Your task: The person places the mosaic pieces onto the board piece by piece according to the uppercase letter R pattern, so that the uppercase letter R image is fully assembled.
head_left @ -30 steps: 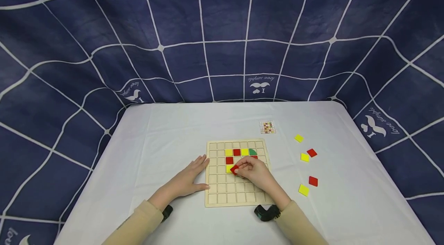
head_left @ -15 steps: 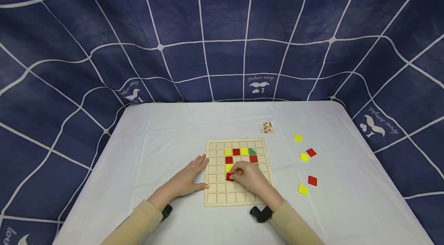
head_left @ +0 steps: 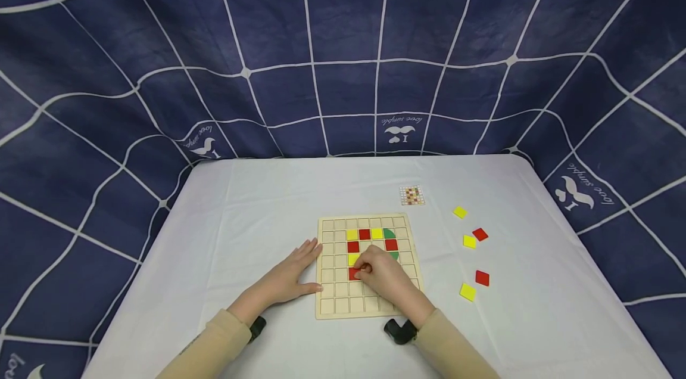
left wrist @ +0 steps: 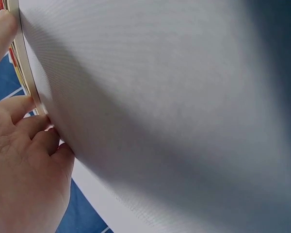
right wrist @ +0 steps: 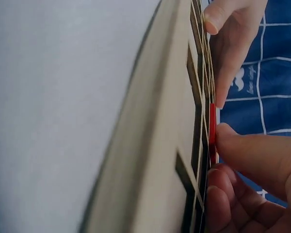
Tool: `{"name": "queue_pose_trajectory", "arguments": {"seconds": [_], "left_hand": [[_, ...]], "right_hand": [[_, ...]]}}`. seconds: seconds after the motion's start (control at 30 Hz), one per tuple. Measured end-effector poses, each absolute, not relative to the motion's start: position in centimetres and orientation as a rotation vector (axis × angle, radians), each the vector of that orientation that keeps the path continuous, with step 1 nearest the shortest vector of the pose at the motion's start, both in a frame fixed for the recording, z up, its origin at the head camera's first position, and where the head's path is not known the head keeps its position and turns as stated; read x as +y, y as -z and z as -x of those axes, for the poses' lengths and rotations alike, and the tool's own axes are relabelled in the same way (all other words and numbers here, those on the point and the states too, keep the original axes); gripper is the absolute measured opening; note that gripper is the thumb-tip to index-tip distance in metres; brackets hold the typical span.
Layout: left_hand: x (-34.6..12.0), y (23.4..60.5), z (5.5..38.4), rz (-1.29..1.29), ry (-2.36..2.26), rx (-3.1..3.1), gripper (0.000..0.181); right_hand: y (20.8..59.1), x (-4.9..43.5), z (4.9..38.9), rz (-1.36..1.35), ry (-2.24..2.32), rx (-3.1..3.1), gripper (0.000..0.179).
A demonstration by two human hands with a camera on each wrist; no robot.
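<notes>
A square wooden grid board lies on the white table. My left hand is spread along its left edge, fingertips and thumb touching the rim; the left wrist view has the same hand at the edge. With thumb and curled fingers, my right hand pinches a red square tile low in a cell, just below a yellow tile. Seen from the right wrist, the thumb touches the red tile's edge. Red, yellow and green pieces form a partial outline above; the right hand covers some cells.
Right of the board lie loose yellow tiles and red tiles. Behind the board is a small printed pattern card. A dark blue curtain with white lines surrounds the table on the back and sides.
The right hand has brought the red tile down and slightly left, from over the yellow tile into the cell beneath it. The tile now lies flatter. My left hand stays put.
</notes>
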State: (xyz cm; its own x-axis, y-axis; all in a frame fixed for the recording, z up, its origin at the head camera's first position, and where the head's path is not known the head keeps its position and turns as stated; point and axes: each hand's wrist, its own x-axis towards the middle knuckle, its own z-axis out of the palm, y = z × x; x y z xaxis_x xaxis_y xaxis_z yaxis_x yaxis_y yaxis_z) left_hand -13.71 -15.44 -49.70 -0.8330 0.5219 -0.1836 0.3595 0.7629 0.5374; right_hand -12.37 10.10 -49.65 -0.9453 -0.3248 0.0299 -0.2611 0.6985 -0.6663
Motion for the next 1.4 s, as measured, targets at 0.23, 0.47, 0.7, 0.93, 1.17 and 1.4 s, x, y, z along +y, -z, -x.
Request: {"name": "queue_pose_trajectory", "arguments": {"seconds": [0.23,0.47,0.7,0.93,1.17,1.4], "left_hand": [[-15.4,49.9,13.8,-0.675,-0.693,2.651,0.091],[-15.6,49.9,13.8,-0.69,-0.692,2.651,0.091],[-15.5,49.8,13.7,-0.668,-0.689,2.657,0.091],[-15.4,49.7,13.6,-0.677,-0.695,2.652,0.091],[-15.5,49.7,13.7,-0.68,-0.69,2.655,0.091],[-15.4,49.8,13.7,-0.664,-0.693,2.651,0.091]], "right_hand": [[48.6,12.1,12.1,0.393,1.224,2.727,0.006],[47.6,17.0,12.9,0.132,1.333,2.791,0.012],[47.5,22.3,13.7,-0.117,1.295,2.872,0.019],[47.7,26.3,13.8,-0.252,1.22,2.97,0.026],[48.4,28.3,13.6,-0.388,1.184,2.949,0.03],[49.2,29.0,13.4,-0.361,1.084,2.935,0.035]]}}
